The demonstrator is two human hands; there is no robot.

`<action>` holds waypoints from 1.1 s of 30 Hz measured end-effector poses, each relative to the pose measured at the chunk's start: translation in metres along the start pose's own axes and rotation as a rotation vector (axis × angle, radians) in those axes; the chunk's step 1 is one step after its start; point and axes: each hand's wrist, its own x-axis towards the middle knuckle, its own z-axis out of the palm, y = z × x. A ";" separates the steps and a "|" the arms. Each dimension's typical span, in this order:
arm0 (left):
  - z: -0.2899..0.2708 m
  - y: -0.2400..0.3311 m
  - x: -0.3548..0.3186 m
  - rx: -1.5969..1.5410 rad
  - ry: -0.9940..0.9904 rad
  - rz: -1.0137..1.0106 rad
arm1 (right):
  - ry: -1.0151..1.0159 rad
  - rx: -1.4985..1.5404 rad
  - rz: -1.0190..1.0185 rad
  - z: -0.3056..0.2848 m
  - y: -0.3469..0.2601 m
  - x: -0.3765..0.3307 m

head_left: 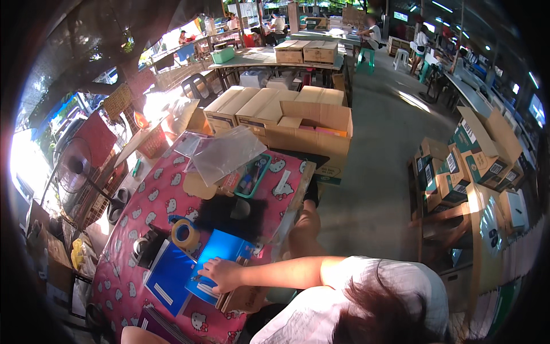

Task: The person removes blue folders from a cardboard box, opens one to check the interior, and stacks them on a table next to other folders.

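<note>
Pink patterned tabletop (172,200) fills the lower left of the frame; the right hand (220,274) lies flat, fingers spread, on a blue notebook (220,252) just below a tape roll (185,234). Left hand unseen.

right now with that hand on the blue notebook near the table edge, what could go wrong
The right hand presses on the blue notebook, which lies on a brown board at the table's edge; a push could tip both off. The tape roll sits close by and might get knocked. The clear plastic bags lie loose near a fan and could blow away.
</note>
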 end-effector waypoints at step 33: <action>0.015 -0.021 -0.003 -0.021 -0.020 -0.017 | 0.032 0.032 -0.017 0.007 0.001 0.003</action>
